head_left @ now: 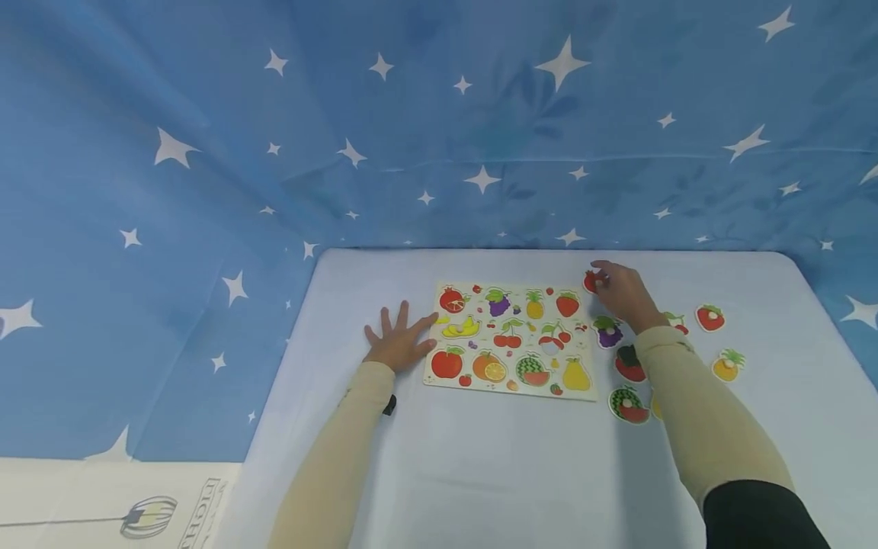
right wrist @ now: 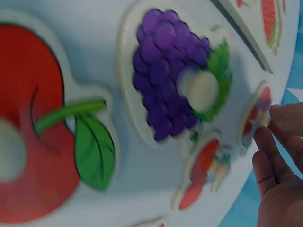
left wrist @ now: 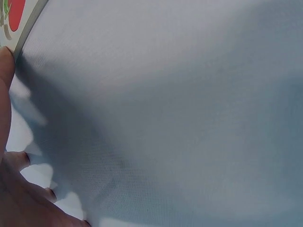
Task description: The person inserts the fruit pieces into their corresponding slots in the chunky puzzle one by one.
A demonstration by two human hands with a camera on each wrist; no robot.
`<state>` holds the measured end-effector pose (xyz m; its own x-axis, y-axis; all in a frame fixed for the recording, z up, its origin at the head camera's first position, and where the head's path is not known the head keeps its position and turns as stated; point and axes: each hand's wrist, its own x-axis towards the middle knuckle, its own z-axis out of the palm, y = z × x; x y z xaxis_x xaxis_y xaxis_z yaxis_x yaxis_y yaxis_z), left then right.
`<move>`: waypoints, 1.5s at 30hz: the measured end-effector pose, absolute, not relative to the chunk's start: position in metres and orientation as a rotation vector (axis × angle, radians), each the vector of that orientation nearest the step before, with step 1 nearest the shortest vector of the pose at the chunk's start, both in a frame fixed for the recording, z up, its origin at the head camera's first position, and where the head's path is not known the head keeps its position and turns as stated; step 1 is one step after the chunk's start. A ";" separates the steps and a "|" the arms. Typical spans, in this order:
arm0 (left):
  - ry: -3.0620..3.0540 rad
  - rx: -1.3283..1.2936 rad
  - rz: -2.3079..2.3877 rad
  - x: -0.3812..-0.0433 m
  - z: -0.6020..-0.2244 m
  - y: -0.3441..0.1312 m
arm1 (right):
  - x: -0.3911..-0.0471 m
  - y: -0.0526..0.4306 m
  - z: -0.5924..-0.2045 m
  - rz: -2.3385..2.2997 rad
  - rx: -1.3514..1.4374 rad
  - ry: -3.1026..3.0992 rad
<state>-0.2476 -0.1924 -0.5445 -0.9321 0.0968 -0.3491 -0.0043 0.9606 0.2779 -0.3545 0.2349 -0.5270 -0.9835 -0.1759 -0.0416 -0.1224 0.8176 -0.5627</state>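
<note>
My right hand (head_left: pixel 622 293) pinches a small red fruit puzzle piece (head_left: pixel 591 281) by its knob, just past the board's upper right corner. In the right wrist view that red piece (right wrist: pixel 251 116) is tilted at the fingertips. With fingers spread, my left hand (head_left: pixel 396 347) rests on the table at the left edge of the fruit puzzle board (head_left: pixel 517 339); its thumb (left wrist: pixel 4 66) touches the board's edge. A grape piece (right wrist: pixel 163 71), an apple piece (right wrist: pixel 28 85) and a cherry piece (right wrist: pixel 201 165) lie near the right hand.
Right of the board lie more knobbed pieces: a watermelon (head_left: pixel 628 405), a strawberry (head_left: pixel 709 317) and a pineapple (head_left: pixel 728 366). The right forearm partly covers some pieces. A blue star-patterned curtain (head_left: pixel 425 137) hangs behind the white table (head_left: pixel 494 473).
</note>
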 end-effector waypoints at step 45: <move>2.743 0.076 0.348 -0.249 -0.544 -0.196 | -0.361 0.094 -0.516 -1.072 -0.419 2.859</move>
